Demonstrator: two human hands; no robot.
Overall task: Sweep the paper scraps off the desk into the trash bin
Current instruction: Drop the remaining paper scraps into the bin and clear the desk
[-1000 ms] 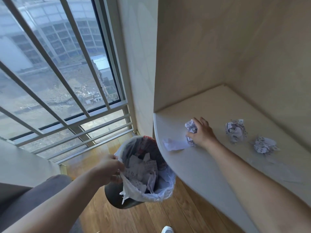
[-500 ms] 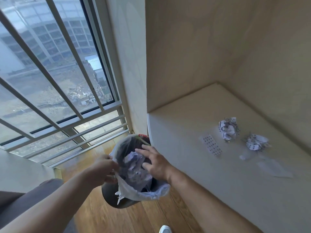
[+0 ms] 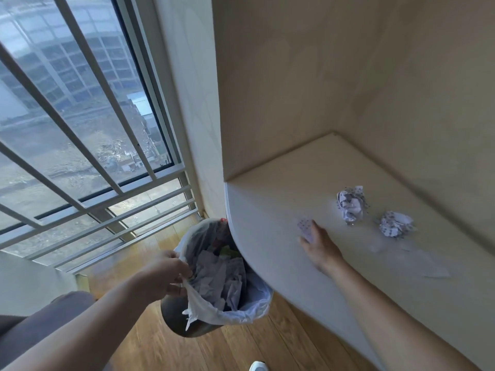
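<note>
A dark trash bin [image 3: 187, 325] with a white liner [image 3: 241, 314] sits tilted under the desk's rounded left edge, full of paper scraps [image 3: 219, 279]. My left hand [image 3: 166, 274] grips the liner's rim. My right hand [image 3: 318, 245] lies flat on the desk [image 3: 267, 236], fingers spread over a small dotted paper slip [image 3: 305, 226]. Two crumpled paper balls rest farther right, one [image 3: 351, 204] nearer the wall and one [image 3: 396, 224] beside it. Flat pale scraps [image 3: 431, 266] lie to the right of my forearm.
Wooden walls enclose the desk at the back and right. A barred window [image 3: 80, 129] fills the left side. Wooden floor [image 3: 235, 349] runs below, with a white shoe tip [image 3: 258, 366] at the bottom edge and a grey cushion [image 3: 40, 325] at lower left.
My right hand dropped a crumpled ball into the bin, then moved back up onto the desk and now covers the dotted slip. My left hand kept hold of the liner.
</note>
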